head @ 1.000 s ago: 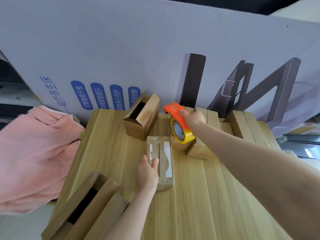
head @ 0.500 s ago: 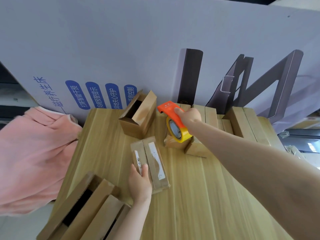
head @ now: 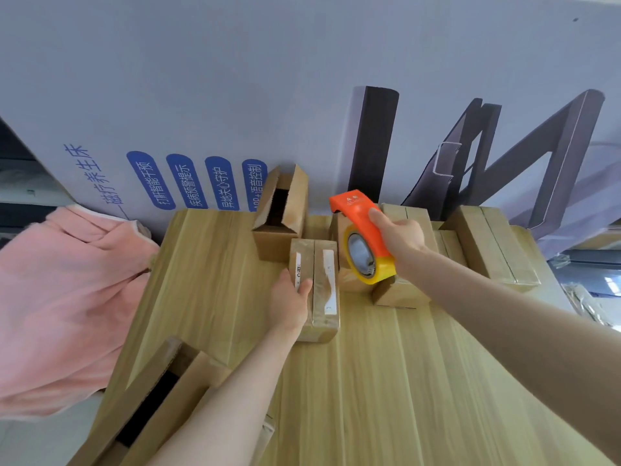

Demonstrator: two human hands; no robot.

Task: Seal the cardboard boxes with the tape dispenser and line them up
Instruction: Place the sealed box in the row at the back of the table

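A small closed cardboard box with white labels lies lengthwise on the wooden table. My left hand holds its left side, thumb on top. My right hand grips an orange tape dispenser with a yellow tape roll, held in the air just right of the box's far end. Closed boxes lie behind the dispenser, and more closed boxes stand at the far right.
An open-ended box stands at the table's back. A larger open box lies at the near left corner. A big printed carton wall backs the table. Pink cloth hangs at the left.
My left hand has turned the labelled box from slanted to straight and pushed it back toward the far boxes. My right hand with the dispenser stays raised beside it.
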